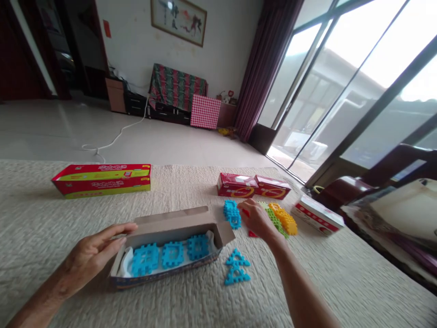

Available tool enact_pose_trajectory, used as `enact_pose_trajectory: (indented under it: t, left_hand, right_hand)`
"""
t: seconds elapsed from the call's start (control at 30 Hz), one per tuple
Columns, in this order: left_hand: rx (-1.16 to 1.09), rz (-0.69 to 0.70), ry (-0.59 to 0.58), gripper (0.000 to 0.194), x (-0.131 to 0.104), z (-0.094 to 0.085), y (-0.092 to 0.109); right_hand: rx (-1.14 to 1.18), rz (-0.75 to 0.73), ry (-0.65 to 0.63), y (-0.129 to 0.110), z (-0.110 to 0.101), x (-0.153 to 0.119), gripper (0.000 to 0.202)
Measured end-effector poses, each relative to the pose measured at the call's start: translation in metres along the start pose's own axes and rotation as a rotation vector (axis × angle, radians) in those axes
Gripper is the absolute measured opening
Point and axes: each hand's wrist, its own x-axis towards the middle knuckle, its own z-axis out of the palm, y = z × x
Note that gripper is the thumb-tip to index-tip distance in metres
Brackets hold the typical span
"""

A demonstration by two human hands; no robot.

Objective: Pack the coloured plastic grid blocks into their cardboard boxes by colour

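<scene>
An open cardboard box (167, 271) holds several blue toothed plastic building blocks (172, 254) on white lining. My left hand (92, 253) is at the box's left end, thumb and forefinger stretched out and apart, touching its edge. Farther right, my right hand (257, 218) reaches over a group of blocks with its fingers bent around a red building block (245, 212); its fingertips are partly hidden. Another red piece (252, 233) shows under the hand. Beside it lie blue blocks (232, 214), green blocks (277, 221) and yellow blocks (285, 218). Two blue triangular blocks (237, 266) lie nearer.
A long red and yellow-green box (102, 181) lies at the left of the cream textured cover (184, 177). Two small red boxes (252, 186) stand behind the blocks, with a white and red box (317, 215) to their right. A dark wooden chair (358, 187) borders the right side.
</scene>
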Motion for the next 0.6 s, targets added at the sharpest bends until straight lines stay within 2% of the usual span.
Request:
enact_pose_trajectory:
  t: [0.2,0.43,0.6]
  left_hand:
    - [-0.021,-0.009,0.011,0.042,0.001,0.000,-0.001]
    - [-0.003,0.005,0.021,0.044,0.002,-0.001,0.001]
    - [-0.005,-0.022,-0.008,0.043,0.001,-0.001,-0.002]
  right_hand:
    - [-0.076,0.052,-0.035,0.002,0.023,-0.010,0.035]
    - [-0.109,0.066,-0.074,0.006,0.029,-0.011,0.032]
    - [-0.080,0.093,-0.056,0.003,0.030,-0.014,0.029]
